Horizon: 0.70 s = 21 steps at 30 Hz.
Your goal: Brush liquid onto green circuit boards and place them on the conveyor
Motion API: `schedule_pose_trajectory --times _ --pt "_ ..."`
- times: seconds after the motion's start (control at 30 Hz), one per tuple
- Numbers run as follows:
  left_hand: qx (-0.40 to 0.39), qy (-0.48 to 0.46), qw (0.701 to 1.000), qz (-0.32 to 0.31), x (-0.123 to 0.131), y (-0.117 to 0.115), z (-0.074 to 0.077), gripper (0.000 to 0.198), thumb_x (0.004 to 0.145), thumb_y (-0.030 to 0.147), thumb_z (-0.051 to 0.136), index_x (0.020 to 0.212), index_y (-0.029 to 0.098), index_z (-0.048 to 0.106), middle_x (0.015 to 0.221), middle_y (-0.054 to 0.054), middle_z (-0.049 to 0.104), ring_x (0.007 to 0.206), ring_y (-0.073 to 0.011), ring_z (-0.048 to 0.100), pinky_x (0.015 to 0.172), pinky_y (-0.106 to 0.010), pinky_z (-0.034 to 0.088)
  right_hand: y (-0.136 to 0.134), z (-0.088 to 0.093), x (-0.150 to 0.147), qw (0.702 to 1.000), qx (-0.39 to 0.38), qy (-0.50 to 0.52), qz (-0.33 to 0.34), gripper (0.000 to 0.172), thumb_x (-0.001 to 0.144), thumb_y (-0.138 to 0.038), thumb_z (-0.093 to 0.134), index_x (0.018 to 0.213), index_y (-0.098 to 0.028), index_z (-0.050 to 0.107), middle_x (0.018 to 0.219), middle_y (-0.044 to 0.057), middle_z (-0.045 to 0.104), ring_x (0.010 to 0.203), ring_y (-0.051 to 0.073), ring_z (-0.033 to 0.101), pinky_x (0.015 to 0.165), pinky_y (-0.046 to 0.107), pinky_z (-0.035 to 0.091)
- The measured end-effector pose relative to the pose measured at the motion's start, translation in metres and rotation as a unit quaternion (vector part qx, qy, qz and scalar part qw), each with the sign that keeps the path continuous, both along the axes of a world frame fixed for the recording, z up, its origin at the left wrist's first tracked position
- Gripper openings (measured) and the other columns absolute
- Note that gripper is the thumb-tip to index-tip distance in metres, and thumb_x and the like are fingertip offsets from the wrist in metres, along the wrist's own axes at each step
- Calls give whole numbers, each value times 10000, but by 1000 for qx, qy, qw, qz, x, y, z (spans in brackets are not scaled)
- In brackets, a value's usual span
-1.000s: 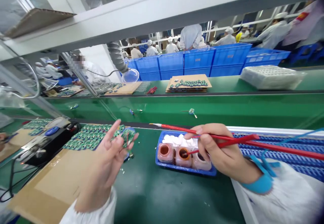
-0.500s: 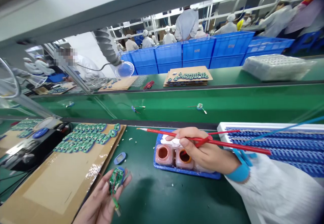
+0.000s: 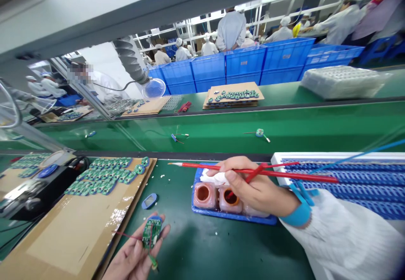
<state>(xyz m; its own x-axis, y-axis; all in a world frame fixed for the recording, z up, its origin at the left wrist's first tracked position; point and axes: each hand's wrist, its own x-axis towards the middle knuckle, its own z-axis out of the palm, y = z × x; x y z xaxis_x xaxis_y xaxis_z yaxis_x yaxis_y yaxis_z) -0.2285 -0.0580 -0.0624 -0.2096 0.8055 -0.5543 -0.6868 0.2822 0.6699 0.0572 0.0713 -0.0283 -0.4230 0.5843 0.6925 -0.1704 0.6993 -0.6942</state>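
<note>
My left hand (image 3: 134, 250) holds a small green circuit board (image 3: 152, 232) with a red wire and a short green-and-white lead hanging from it. Red brushes (image 3: 291, 175) are gripped in my right hand (image 3: 253, 187); one fine tip points left. A second red handle crosses it, and its lower end reaches into the open orange-rimmed jar (image 3: 230, 197). Beside that jar stands another open jar (image 3: 204, 194); both sit in a blue tray (image 3: 234, 216) with white tissue behind them. A blue oval casing (image 3: 149, 201) lies on the green bench above my left hand.
Cardboard (image 3: 60, 233) with rows of boards (image 3: 98, 174) lies at left, near a black device (image 3: 22, 195). A white-edged rack (image 3: 275, 158) is at right. Boards lie on the green conveyor (image 3: 215, 134). Beyond are blue bins (image 3: 245, 63) and people in white.
My left hand has moved slightly right with the board, which now faces up more. My right hand has hardly moved. Parts on the conveyor have shifted right.
</note>
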Motion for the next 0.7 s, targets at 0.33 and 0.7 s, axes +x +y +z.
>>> schedule_pose_trajectory --times 0.33,0.7 --pt "28 43 996 -67 8 -4 7 924 774 30 619 1482 350 119 1287 -98 615 1168 -304 562 953 -361 509 -17 40 23 990 -14 140 -3 75 1106 -260 465 1070 -197 482 1080 93 524 431 13 379 389 147 307" --pt "52 42 989 -131 33 -7 26 961 816 -11 567 1479 316 -48 1171 -109 689 1091 -276 619 893 -292 554 -36 38 25 992 16 122 -29 68 1117 -279 422 1132 -231 468 1128 84 525 434 40 401 391 174 347"
